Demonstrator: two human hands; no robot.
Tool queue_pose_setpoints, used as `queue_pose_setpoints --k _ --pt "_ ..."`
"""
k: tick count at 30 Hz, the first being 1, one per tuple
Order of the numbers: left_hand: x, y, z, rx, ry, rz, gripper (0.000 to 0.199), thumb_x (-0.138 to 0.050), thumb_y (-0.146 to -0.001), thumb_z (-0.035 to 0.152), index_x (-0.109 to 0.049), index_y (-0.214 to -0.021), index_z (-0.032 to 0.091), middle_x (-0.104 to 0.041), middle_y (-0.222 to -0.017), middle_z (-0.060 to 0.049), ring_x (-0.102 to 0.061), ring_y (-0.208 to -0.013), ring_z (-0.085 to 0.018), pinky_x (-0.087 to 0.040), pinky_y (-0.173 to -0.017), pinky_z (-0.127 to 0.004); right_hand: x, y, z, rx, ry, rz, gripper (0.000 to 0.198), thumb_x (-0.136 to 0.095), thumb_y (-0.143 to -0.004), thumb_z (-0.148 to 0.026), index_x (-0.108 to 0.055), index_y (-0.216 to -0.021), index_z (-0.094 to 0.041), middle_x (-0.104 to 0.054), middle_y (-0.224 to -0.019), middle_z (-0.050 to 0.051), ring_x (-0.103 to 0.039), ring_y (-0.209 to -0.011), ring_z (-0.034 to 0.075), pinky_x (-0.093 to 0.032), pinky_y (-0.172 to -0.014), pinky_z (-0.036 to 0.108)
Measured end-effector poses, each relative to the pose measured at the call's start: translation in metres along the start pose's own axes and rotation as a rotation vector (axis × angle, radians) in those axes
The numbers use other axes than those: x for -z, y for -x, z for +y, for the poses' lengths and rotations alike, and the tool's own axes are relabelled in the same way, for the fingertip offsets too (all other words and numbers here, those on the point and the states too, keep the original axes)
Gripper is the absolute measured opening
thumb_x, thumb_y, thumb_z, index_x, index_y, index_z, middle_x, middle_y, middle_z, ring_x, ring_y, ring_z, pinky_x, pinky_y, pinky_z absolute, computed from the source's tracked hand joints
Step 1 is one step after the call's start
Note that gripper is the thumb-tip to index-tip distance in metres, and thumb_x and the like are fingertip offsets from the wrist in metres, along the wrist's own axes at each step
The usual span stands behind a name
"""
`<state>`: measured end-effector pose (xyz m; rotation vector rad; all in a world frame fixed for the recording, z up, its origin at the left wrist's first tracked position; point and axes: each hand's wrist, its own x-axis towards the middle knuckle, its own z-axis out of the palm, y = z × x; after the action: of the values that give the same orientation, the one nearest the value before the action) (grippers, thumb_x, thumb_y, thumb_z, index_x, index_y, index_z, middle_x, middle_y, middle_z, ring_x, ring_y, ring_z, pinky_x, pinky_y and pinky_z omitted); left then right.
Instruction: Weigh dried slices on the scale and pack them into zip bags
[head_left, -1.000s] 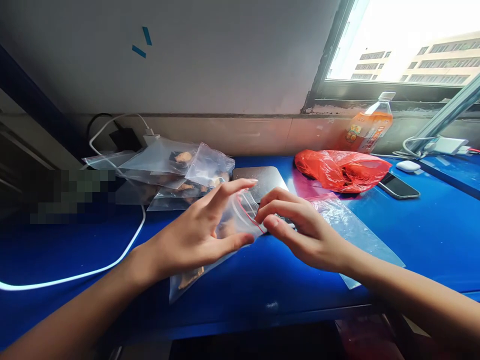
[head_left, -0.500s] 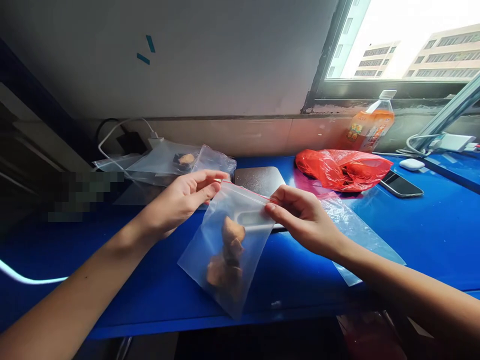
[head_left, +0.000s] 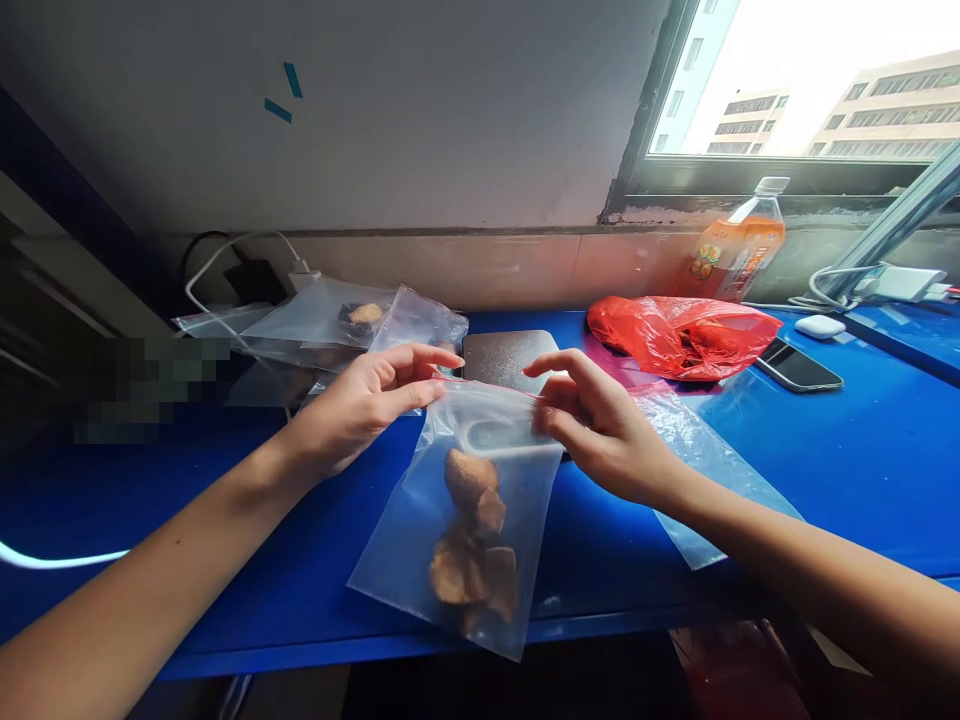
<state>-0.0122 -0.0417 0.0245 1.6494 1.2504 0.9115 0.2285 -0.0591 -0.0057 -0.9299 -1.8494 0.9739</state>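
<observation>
A frosted zip bag (head_left: 405, 540) with a red seal line holds several brown, dried-looking pieces (head_left: 457, 570). Its lower end reaches over the front edge of the blue table. At the bag's top left corner is my left hand (head_left: 360, 405), thumb and index fingertips apart with the corner close beside the thumb. By the top right corner, my right hand (head_left: 604, 425) has its index finger raised away from the thumb. The bag's edge there is blurred against the fingers. Behind the bag stands a small silvery scale (head_left: 506, 358), its front partly showing through the plastic.
Other zip bags (head_left: 315, 310) lie at the back left near a white cable (head_left: 199, 285). Toward the right are a red plastic bag (head_left: 675, 335), a clear bag (head_left: 697, 490), a phone (head_left: 799, 365), a white earbud case (head_left: 820, 327) and an orange drink bottle (head_left: 739, 250).
Both hands have gone from pinching the zip bag's top corners to spread fingertips. The bag sits slightly lower and flatter, its bottom end shifted right and toward me.
</observation>
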Motion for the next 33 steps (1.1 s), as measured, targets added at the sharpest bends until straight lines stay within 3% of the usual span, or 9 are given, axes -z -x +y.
queue_pose_setpoints --k 7,12,16,22,27,33 --pt "-0.009 0.004 0.003 -0.125 -0.179 0.007 0.028 -0.068 -0.081 0.036 -0.064 -0.104 0.020 -0.061 -0.076 0.000 -0.060 -0.070 -0.015 -0.050 -0.065 -0.026 0.004 0.000 -0.003 0.200 0.271 -0.002 0.047 -0.058 -0.087 -0.021 -0.038 -0.129 -0.022 -0.061 -0.098 0.006 -0.059 -0.086 0.018 -0.048 -0.076 0.033" --pt "-0.031 0.026 0.008 -0.287 -0.280 -0.060 0.021 -0.059 -0.089 0.027 -0.048 -0.107 0.027 -0.062 -0.080 0.003 -0.064 -0.079 -0.016 -0.043 -0.053 -0.022 0.002 0.004 -0.012 0.115 0.153 -0.234 0.048 -0.060 -0.089 -0.026 -0.037 -0.131 -0.023 -0.062 -0.099 0.004 -0.060 -0.088 0.016 -0.049 -0.076 0.030" --pt "-0.042 0.035 0.004 -0.418 -0.288 -0.128 0.021 -0.054 -0.092 0.020 -0.045 -0.108 0.029 -0.063 -0.087 0.003 -0.065 -0.085 -0.015 -0.050 -0.066 -0.023 -0.003 0.005 -0.013 0.088 0.061 -0.317 0.035 -0.055 -0.086 -0.014 -0.043 -0.119 -0.022 -0.060 -0.087 -0.001 -0.055 -0.076 0.012 -0.046 -0.067 0.025" --pt "-0.044 0.033 0.002 -0.341 -0.267 -0.123 0.022 -0.059 -0.090 0.023 -0.049 -0.109 0.028 -0.067 -0.085 0.004 -0.066 -0.081 -0.015 -0.048 -0.059 -0.022 -0.013 0.006 -0.010 0.103 0.048 -0.232 0.033 -0.053 -0.082 -0.007 -0.044 -0.111 -0.022 -0.057 -0.081 -0.003 -0.054 -0.072 0.011 -0.043 -0.064 0.024" --pt "-0.046 0.034 0.008 -0.336 -0.267 -0.088 0.018 -0.059 -0.089 0.019 -0.052 -0.104 0.027 -0.068 -0.083 0.006 -0.066 -0.078 -0.013 -0.051 -0.067 -0.022 -0.020 0.007 -0.009 0.093 0.051 -0.163 0.037 -0.052 -0.080 -0.004 -0.040 -0.110 -0.023 -0.056 -0.081 -0.003 -0.056 -0.071 0.011 -0.044 -0.063 0.024" --pt "-0.038 0.035 0.017 -0.336 -0.311 -0.057 0.012 -0.059 -0.087 0.019 -0.053 -0.095 0.026 -0.064 -0.083 0.004 -0.065 -0.080 -0.014 -0.041 -0.046 -0.017 -0.020 0.006 -0.011 0.168 0.030 -0.149 0.034 -0.051 -0.081 -0.003 -0.041 -0.107 -0.023 -0.054 -0.079 -0.004 -0.054 -0.069 0.010 -0.044 -0.061 0.023"
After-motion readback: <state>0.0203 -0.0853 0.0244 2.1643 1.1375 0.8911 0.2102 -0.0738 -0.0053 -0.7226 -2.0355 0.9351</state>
